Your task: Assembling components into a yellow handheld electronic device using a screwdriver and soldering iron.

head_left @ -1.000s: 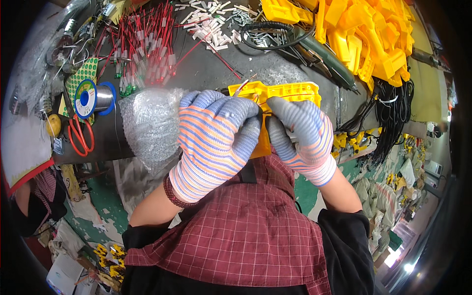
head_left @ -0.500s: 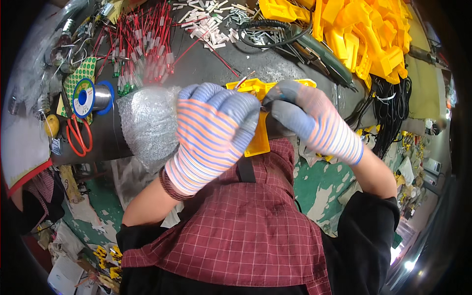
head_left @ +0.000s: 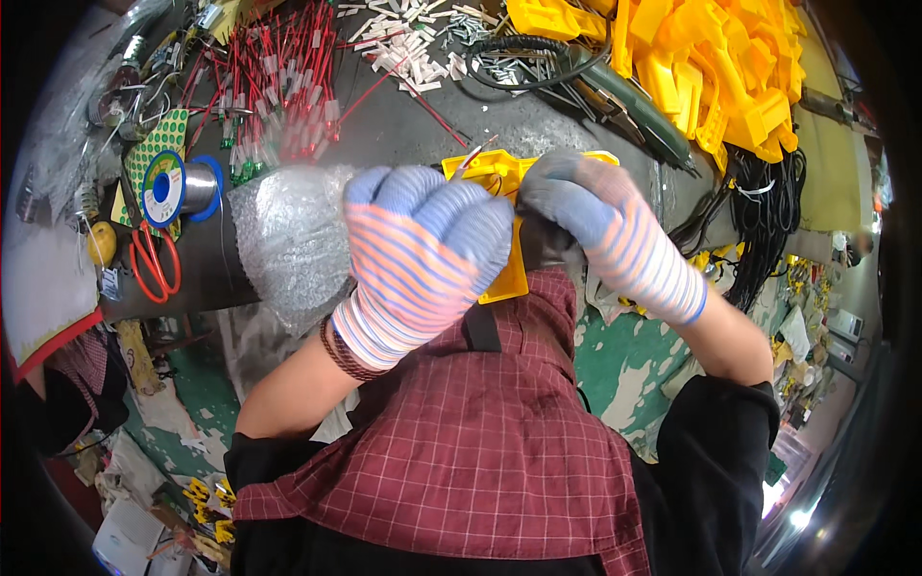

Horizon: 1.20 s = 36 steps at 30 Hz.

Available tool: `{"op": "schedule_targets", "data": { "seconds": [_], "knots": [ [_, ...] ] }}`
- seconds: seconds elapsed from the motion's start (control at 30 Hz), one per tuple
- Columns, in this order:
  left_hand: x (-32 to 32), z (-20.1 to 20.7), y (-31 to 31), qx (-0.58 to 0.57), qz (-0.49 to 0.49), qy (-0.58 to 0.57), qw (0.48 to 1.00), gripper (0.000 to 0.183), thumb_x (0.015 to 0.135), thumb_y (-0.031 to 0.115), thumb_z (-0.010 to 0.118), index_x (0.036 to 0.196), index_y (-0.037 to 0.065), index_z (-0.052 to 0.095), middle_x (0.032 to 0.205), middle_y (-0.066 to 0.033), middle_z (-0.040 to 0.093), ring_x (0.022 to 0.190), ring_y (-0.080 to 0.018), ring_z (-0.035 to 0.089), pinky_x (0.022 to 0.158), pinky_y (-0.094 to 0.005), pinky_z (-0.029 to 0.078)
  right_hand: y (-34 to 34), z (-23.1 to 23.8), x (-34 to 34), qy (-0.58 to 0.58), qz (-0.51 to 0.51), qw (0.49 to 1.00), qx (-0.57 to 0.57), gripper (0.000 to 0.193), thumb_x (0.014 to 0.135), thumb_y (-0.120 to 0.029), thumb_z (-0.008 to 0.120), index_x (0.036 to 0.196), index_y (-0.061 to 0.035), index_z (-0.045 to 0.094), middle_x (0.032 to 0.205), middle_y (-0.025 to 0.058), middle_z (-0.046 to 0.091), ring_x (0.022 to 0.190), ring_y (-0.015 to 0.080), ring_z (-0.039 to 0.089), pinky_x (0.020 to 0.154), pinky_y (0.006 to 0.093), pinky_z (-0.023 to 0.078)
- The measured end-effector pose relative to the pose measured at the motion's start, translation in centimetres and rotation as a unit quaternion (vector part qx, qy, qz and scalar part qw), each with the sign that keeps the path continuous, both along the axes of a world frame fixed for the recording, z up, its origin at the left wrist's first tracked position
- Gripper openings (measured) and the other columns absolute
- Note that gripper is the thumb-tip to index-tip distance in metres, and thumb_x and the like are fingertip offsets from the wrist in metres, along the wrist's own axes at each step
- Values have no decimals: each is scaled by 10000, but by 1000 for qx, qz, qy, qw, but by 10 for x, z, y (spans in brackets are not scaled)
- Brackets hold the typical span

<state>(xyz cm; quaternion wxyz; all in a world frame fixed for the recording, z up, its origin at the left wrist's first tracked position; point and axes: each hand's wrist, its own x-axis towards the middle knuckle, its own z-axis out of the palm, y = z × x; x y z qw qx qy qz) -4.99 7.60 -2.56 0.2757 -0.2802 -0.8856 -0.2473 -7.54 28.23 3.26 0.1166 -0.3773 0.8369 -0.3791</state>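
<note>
My left hand (head_left: 423, 245), in a striped glove with grey-blue coated fingers, is closed over the left part of a yellow plastic housing (head_left: 512, 274). A thin wire with a pale end (head_left: 468, 159) sticks up just beyond its fingers. My right hand (head_left: 600, 216), gloved alike, is closed with fingertips bent together over the housing's right part, close beside the left fingers. What either hand pinches is hidden behind the gloves. Small wires (head_left: 497, 182) show inside the housing's far part. The housing rests by the bench's near edge, against my checked apron.
Bubble wrap (head_left: 288, 240), a solder spool (head_left: 197, 187) and orange-handled scissors (head_left: 154, 264) lie left. Red-wired parts (head_left: 279, 86), white pieces (head_left: 408, 48) and screws (head_left: 468, 27) spread at the back. A green power tool (head_left: 639, 120), yellow housings (head_left: 711, 67) and black cables (head_left: 768, 211) are right.
My right hand has shifted slightly left and its fingers have curled in more. My left hand has moved only a little. The yellow housing stays in nearly the same place.
</note>
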Motion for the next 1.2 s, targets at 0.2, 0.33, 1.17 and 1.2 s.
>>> {"op": "schedule_targets", "data": {
  "seconds": [0.2,0.33,1.17,1.2],
  "knots": [
    [-9,6,-1,132,-67,-172,974,182,688,185,745,848,186,659,903,-22,640,799,-252,589,738,-416,445,-8,-7,18,179,-123,971,98,233,844,-116,648,1062,-38,619,860,171,645,729,366,642,645,426,526],
    [-3,8,-2,53,-41,-24,997,178,696,158,737,851,155,650,862,-30,640,791,-261,589,724,-419,448,-13,6,3,-117,-178,968,128,249,834,-164,666,1045,-41,621,872,147,641,730,366,639,626,418,519],
    [-5,8,-5,138,-59,-99,984,199,702,101,743,855,139,622,808,-28,635,745,-264,591,697,-403,459,19,-23,61,-149,-415,844,-306,194,939,-148,647,1046,11,676,952,63,706,849,107,622,769,247,488],
    [-7,12,-9,117,-86,-105,984,202,702,93,743,854,140,620,804,-28,632,743,-264,592,699,-402,461,17,-26,64,-130,-440,819,-345,189,946,-152,641,1039,8,677,962,73,710,853,117,632,774,255,494]
  ]
}}
